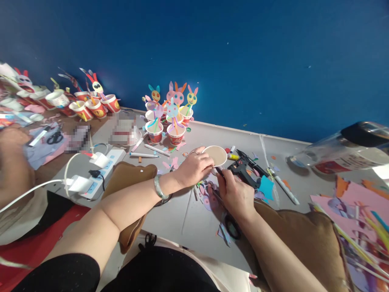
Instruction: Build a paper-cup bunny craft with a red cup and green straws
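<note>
Near the middle of the table, my left hand (196, 166) is wrapped round a white paper cup (215, 156), its open mouth facing me. My right hand (238, 194) is closed on a slim dark tool (220, 173) whose end meets the near side of the cup. The fingers cover most of that tool, so its kind does not show. Just beyond my right hand lies a black glue gun (244, 168). Paper scraps (209, 198) are scattered below the cup, and a black ring-shaped thing (232, 227) lies under my right wrist.
Cups with paper rabbit figures (176, 132) stand by the blue wall. Markers (144, 155) lie before them. A power strip (103, 172) with cables and a brown cushion (133, 178) are left. Rightward are a clear jar (331, 152) and another cushion (300, 239). Another person's blurred arm (13, 162) is far left.
</note>
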### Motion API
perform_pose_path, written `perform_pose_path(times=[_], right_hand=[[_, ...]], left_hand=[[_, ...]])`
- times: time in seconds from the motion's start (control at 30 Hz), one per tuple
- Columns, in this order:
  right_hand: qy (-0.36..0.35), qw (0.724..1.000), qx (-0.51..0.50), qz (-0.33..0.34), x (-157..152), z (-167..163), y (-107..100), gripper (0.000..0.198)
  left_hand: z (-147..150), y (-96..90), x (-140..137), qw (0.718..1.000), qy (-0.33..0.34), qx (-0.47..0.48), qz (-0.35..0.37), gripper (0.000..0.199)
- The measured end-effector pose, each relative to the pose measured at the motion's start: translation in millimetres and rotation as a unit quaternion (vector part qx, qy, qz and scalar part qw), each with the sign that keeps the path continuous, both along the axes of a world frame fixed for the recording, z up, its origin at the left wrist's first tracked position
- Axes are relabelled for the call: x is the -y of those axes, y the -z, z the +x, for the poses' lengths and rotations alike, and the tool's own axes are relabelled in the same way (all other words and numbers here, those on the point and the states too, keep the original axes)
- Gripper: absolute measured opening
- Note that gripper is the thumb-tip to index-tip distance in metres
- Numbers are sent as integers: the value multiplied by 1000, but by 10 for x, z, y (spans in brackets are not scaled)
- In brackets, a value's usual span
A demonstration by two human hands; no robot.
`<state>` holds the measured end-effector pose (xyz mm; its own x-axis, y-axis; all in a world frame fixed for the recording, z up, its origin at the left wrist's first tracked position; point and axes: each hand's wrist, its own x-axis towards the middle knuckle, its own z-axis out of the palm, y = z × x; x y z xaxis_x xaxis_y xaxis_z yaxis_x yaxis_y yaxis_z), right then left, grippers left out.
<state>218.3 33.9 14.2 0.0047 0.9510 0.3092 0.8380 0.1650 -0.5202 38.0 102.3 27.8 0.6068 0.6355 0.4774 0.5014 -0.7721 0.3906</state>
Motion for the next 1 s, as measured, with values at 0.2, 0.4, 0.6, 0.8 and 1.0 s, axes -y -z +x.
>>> perform_pose_path(times=[0.2,0.4,0.6,0.8,1.0], right_hand=[[-73,968,-197,-138,-22,-22,-81,39],[-64,963,-221,-138,-21,-21,-59,39],[-43,993,-98,-43,-22,-14,9,35],[-110,925,-298,-207,-29,-35,-103,41],[-10,999,-49,-8,-15,2,16,32]], left_hand=[[11,12,-5,1000,-11,-2,9,17],[14,12,2,1000,-16,-2,21,20],[10,8,1,1000,-14,-11,14,21],[26,39,-7,999,-23,0,39,21],[9,37,-15,1000,-5,3,28,18]])
